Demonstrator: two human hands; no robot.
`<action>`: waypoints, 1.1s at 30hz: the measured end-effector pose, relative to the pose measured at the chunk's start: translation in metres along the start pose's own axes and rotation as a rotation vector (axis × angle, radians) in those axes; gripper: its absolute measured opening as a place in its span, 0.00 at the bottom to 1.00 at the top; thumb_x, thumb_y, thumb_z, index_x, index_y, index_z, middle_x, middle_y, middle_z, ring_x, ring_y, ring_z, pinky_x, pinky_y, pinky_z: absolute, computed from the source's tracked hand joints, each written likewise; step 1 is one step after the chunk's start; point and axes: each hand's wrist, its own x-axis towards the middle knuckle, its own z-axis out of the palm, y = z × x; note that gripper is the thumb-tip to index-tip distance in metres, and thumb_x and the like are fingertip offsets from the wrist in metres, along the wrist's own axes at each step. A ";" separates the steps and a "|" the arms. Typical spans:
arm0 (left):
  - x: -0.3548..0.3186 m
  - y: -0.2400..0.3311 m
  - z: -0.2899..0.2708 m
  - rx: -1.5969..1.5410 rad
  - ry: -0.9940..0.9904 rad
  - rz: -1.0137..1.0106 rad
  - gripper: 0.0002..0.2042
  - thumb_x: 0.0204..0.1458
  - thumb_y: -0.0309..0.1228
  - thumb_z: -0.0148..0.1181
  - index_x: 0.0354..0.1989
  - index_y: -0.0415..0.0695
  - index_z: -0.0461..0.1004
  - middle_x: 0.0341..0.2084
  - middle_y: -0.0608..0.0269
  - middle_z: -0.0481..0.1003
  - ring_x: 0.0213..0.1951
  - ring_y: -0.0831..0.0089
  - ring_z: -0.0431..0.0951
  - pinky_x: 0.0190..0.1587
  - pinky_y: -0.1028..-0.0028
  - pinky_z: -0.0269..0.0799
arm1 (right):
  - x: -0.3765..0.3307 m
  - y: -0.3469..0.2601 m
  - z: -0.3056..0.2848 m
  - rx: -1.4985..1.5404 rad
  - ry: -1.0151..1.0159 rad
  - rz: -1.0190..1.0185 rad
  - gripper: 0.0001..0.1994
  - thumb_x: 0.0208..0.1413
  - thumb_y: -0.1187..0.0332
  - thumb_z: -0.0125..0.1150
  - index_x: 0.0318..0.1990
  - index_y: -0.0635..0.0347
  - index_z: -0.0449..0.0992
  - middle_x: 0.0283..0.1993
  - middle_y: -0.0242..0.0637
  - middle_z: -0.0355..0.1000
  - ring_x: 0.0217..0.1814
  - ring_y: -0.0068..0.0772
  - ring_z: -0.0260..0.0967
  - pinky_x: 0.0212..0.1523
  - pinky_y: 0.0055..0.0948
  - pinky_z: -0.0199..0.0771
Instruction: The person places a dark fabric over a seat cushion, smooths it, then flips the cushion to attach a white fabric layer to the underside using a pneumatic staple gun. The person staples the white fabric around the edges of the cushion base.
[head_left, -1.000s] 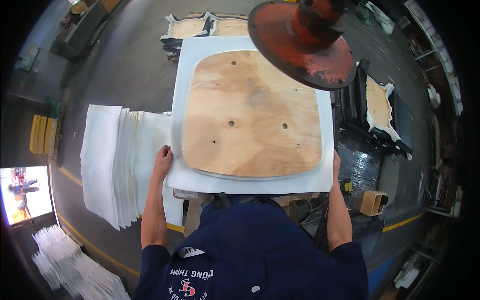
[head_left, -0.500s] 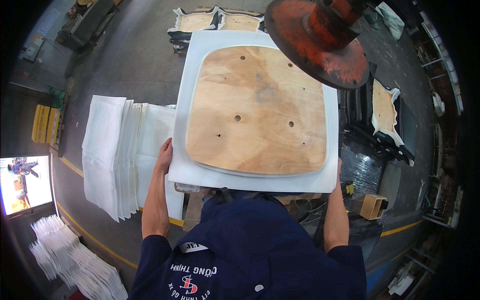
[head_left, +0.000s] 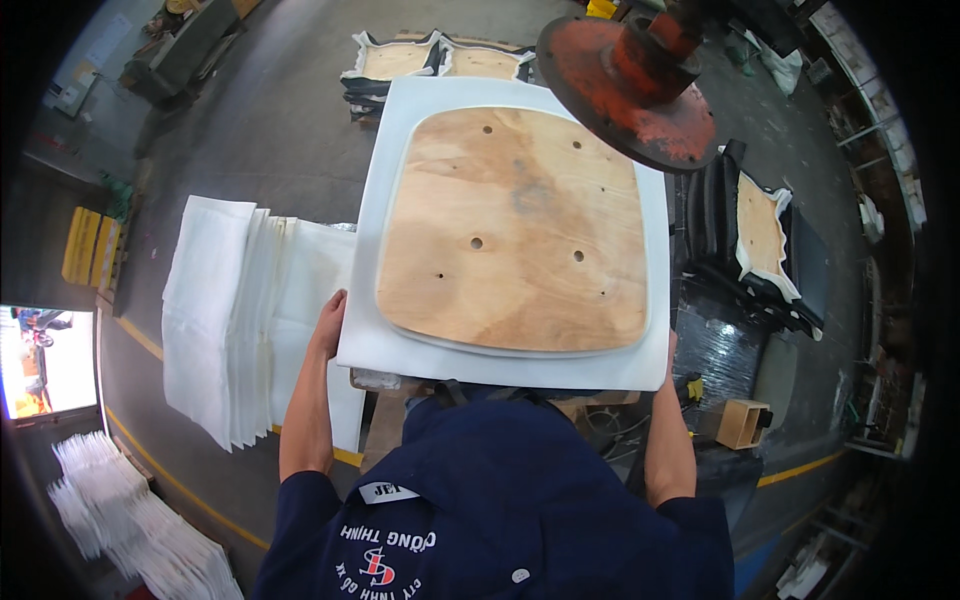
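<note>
One white sheet (head_left: 500,372), grey floor (head_left: 270,130)

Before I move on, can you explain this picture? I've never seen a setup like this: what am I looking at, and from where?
There is no robot here. The left hand and right hand are the bare hands of a person in a dark blue shirt. You look down through a wide fisheye camera worn on that person's head, so straight edges bend.

In front lies a rounded plywood panel with drilled holes, on top of a larger white foam sheet. The hands are at the sheet's two side edges; their fingers are mostly hidden, so I can't confirm a grip. At upper right is a worn red disc.
</note>
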 end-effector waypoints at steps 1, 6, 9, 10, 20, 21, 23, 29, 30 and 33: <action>-0.007 -0.006 0.000 0.008 -0.004 -0.014 0.12 0.70 0.39 0.49 0.42 0.43 0.71 0.33 0.69 0.76 0.33 0.82 0.76 0.35 0.77 0.76 | -0.006 0.009 -0.011 -0.242 0.016 -0.161 0.12 0.65 0.70 0.55 0.48 0.69 0.79 0.39 0.38 0.79 0.36 0.27 0.76 0.37 0.30 0.78; -0.024 -0.045 0.004 0.213 0.128 0.174 0.13 0.64 0.30 0.54 0.53 0.38 0.71 0.42 0.62 0.78 0.42 0.76 0.79 0.46 0.71 0.78 | -0.027 0.050 -0.064 -1.084 0.121 -0.639 0.14 0.65 0.65 0.56 0.46 0.68 0.80 0.35 0.40 0.80 0.35 0.27 0.76 0.38 0.31 0.77; -0.030 -0.032 0.028 0.042 0.126 0.200 0.08 0.64 0.28 0.50 0.46 0.38 0.71 0.38 0.64 0.77 0.38 0.79 0.74 0.44 0.73 0.74 | -0.032 0.062 -0.087 -1.215 0.151 -0.618 0.15 0.64 0.64 0.56 0.46 0.67 0.80 0.34 0.41 0.80 0.35 0.28 0.76 0.38 0.31 0.76; -0.033 -0.032 0.027 -0.041 0.144 0.166 0.09 0.67 0.29 0.46 0.44 0.38 0.71 0.37 0.64 0.76 0.36 0.79 0.72 0.43 0.73 0.74 | -0.023 0.058 -0.083 -1.238 0.134 -0.628 0.15 0.64 0.63 0.56 0.46 0.67 0.81 0.33 0.41 0.80 0.35 0.28 0.76 0.38 0.31 0.76; -0.010 0.020 -0.006 0.338 0.426 0.293 0.14 0.67 0.38 0.51 0.43 0.39 0.75 0.30 0.66 0.76 0.32 0.78 0.73 0.37 0.74 0.73 | -0.022 -0.007 -0.080 -0.928 0.426 -0.140 0.20 0.68 0.56 0.51 0.46 0.67 0.82 0.28 0.39 0.76 0.30 0.27 0.72 0.35 0.30 0.72; -0.004 0.041 0.005 0.357 0.394 0.348 0.14 0.67 0.38 0.51 0.45 0.39 0.75 0.29 0.65 0.76 0.32 0.77 0.74 0.37 0.74 0.73 | -0.019 -0.024 -0.075 -0.889 0.471 -0.136 0.21 0.68 0.56 0.51 0.46 0.67 0.82 0.28 0.38 0.76 0.30 0.26 0.71 0.35 0.29 0.72; 0.014 0.078 0.039 0.383 0.339 0.460 0.15 0.66 0.38 0.52 0.49 0.37 0.75 0.29 0.64 0.76 0.32 0.75 0.75 0.38 0.73 0.73 | -0.001 -0.053 -0.053 -0.827 0.447 -0.190 0.19 0.68 0.58 0.52 0.49 0.66 0.81 0.30 0.36 0.76 0.31 0.25 0.70 0.35 0.28 0.72; 0.062 0.111 0.075 0.863 0.411 0.520 0.20 0.60 0.39 0.56 0.55 0.38 0.73 0.36 0.51 0.81 0.38 0.59 0.81 0.45 0.63 0.75 | 0.047 -0.093 0.032 -0.917 0.229 -0.376 0.18 0.64 0.62 0.59 0.55 0.65 0.78 0.34 0.38 0.79 0.35 0.27 0.74 0.40 0.29 0.74; 0.061 0.119 0.080 0.783 0.386 0.363 0.21 0.58 0.41 0.57 0.55 0.39 0.73 0.40 0.48 0.81 0.42 0.53 0.81 0.48 0.60 0.74 | 0.052 -0.092 0.038 -0.978 0.208 -0.358 0.20 0.62 0.62 0.61 0.57 0.67 0.77 0.34 0.40 0.79 0.36 0.28 0.76 0.41 0.30 0.75; 0.049 0.137 0.099 0.882 0.356 0.248 0.22 0.58 0.41 0.57 0.55 0.38 0.72 0.42 0.46 0.80 0.44 0.50 0.81 0.49 0.58 0.74 | 0.038 -0.105 0.076 -1.066 0.266 -0.250 0.22 0.60 0.61 0.63 0.57 0.67 0.76 0.34 0.40 0.79 0.34 0.27 0.75 0.40 0.29 0.74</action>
